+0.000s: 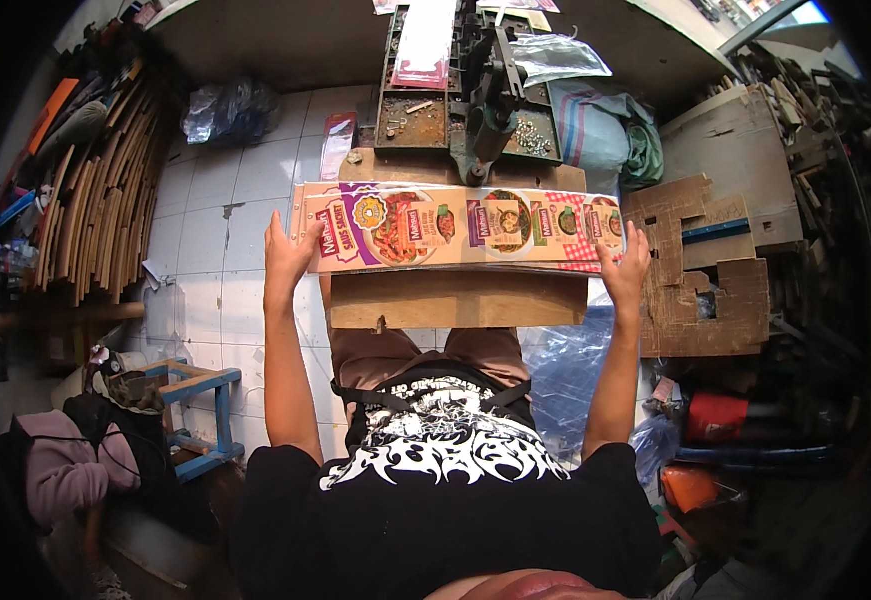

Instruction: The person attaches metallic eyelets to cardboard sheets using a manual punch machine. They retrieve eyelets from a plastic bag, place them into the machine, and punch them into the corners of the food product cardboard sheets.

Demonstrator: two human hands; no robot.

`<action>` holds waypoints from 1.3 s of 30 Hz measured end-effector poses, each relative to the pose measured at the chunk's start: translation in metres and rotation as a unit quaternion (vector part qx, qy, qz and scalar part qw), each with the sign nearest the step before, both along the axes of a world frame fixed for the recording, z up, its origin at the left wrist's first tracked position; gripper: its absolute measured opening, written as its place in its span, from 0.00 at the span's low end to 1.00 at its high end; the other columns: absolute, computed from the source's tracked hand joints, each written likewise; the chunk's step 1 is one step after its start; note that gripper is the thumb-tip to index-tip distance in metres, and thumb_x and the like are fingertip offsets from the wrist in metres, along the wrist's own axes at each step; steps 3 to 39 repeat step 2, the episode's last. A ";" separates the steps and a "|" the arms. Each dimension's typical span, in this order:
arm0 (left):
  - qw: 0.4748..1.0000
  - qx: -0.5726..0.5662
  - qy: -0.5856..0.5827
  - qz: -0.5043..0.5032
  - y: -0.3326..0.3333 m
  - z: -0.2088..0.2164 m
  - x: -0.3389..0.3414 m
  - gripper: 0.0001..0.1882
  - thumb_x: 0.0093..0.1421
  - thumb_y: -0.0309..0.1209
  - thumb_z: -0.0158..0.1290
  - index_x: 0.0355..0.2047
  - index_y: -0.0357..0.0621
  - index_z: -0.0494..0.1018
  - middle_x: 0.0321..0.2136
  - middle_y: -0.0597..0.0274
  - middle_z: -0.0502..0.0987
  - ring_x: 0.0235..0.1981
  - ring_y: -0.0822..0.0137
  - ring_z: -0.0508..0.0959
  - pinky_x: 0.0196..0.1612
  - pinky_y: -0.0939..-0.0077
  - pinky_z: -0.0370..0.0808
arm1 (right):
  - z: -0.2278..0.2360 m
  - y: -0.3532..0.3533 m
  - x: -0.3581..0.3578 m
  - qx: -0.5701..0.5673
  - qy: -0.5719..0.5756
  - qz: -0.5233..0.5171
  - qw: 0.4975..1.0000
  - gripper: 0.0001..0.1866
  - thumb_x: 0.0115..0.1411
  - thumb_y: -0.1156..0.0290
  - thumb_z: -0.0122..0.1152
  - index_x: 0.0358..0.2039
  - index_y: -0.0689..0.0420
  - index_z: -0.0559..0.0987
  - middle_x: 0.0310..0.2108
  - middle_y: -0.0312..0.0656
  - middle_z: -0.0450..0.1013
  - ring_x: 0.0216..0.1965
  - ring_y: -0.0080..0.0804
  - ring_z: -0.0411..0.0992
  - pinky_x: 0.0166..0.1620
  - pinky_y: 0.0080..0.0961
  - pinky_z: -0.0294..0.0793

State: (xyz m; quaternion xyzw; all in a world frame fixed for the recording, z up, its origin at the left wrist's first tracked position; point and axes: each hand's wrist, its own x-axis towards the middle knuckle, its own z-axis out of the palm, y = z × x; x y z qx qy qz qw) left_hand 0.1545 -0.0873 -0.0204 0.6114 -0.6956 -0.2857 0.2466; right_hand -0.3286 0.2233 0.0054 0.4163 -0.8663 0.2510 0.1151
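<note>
A long stack of printed cardboard strips (545, 255) with food pictures lies crosswise in front of me, over a wooden work board (455, 300). My left hand (291, 250) holds its left end, thumb on the near side and fingers around the edge. At the right end, my right hand (626, 264) grips the stack in the same way. The strips' edges are slightly fanned at the left. Just beyond the stack stands a black metal press (495, 100), its lower tip close to the strips' far edge.
Metal trays (410, 125) holding small metal pieces flank the press. Cardboard pieces (695, 290) with cutouts lean at the right. Stacked brown boards (95, 215) stand at the left. A blue stool frame (223, 410) is at lower left, and a woven sack (595, 125) lies beyond the board.
</note>
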 end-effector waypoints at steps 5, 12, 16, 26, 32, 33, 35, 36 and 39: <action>0.991 0.105 0.062 -0.047 -0.015 -0.012 0.006 0.56 0.52 0.56 0.64 0.66 0.27 0.52 0.65 0.31 0.55 0.67 0.38 0.56 0.68 0.60 0.55 | -0.017 -0.007 -0.028 -0.041 -0.151 -0.058 0.986 0.42 0.53 0.53 0.71 0.65 0.53 0.64 0.63 0.56 0.60 0.66 0.55 0.55 0.67 0.46 0.53; 0.991 0.105 0.062 -0.047 -0.015 -0.012 0.006 0.56 0.52 0.56 0.64 0.66 0.27 0.52 0.65 0.31 0.55 0.67 0.38 0.56 0.68 0.60 0.55 | -0.017 -0.007 -0.028 -0.041 -0.151 -0.058 0.986 0.42 0.53 0.53 0.71 0.65 0.53 0.64 0.63 0.56 0.60 0.66 0.55 0.55 0.67 0.46 0.53; 0.991 0.105 0.062 -0.047 -0.015 -0.012 0.006 0.56 0.52 0.56 0.64 0.66 0.27 0.52 0.65 0.31 0.55 0.67 0.38 0.56 0.68 0.60 0.55 | -0.017 -0.007 -0.028 -0.041 -0.151 -0.058 0.986 0.42 0.53 0.53 0.71 0.65 0.53 0.64 0.63 0.56 0.60 0.66 0.55 0.55 0.67 0.46 0.53; 0.991 0.105 0.062 -0.047 -0.015 -0.012 0.006 0.56 0.52 0.56 0.64 0.66 0.27 0.52 0.65 0.31 0.55 0.67 0.38 0.56 0.68 0.60 0.55 | -0.017 -0.007 -0.028 -0.041 -0.151 -0.058 0.986 0.42 0.53 0.53 0.71 0.65 0.53 0.64 0.63 0.56 0.60 0.66 0.55 0.55 0.67 0.46 0.53; 0.991 0.105 0.062 -0.047 -0.015 -0.012 0.006 0.56 0.52 0.56 0.64 0.66 0.27 0.52 0.65 0.31 0.55 0.67 0.38 0.56 0.68 0.60 0.55 | -0.017 -0.007 -0.028 -0.041 -0.151 -0.058 0.986 0.42 0.53 0.53 0.71 0.65 0.53 0.64 0.63 0.56 0.60 0.66 0.55 0.55 0.67 0.46 0.53; 0.991 0.105 0.062 -0.047 -0.015 -0.012 0.006 0.56 0.52 0.56 0.64 0.66 0.27 0.52 0.65 0.31 0.55 0.67 0.38 0.56 0.68 0.60 0.55 | -0.017 -0.007 -0.028 -0.041 -0.151 -0.058 0.986 0.42 0.53 0.53 0.71 0.65 0.53 0.64 0.63 0.56 0.60 0.66 0.55 0.55 0.67 0.46 0.53; 0.991 0.105 0.062 -0.047 -0.015 -0.012 0.006 0.56 0.52 0.56 0.64 0.66 0.27 0.52 0.65 0.31 0.55 0.67 0.38 0.56 0.68 0.60 0.55 | -0.017 -0.007 -0.028 -0.041 -0.151 -0.058 0.986 0.42 0.53 0.53 0.71 0.65 0.53 0.64 0.63 0.56 0.60 0.66 0.55 0.55 0.67 0.46 0.53; 0.991 0.105 0.062 -0.047 -0.015 -0.012 0.006 0.56 0.52 0.56 0.64 0.66 0.27 0.52 0.65 0.31 0.55 0.67 0.38 0.56 0.68 0.60 0.55 | -0.017 -0.007 -0.028 -0.041 -0.151 -0.058 0.986 0.42 0.53 0.53 0.71 0.65 0.53 0.64 0.63 0.56 0.60 0.66 0.55 0.55 0.67 0.46 0.53; 0.991 0.105 0.062 -0.047 -0.015 -0.012 0.006 0.56 0.52 0.56 0.64 0.66 0.27 0.52 0.65 0.31 0.55 0.67 0.38 0.56 0.68 0.60 0.55 | -0.017 -0.007 -0.028 -0.041 -0.151 -0.058 0.986 0.42 0.53 0.53 0.71 0.65 0.53 0.64 0.63 0.56 0.60 0.66 0.55 0.55 0.67 0.46 0.53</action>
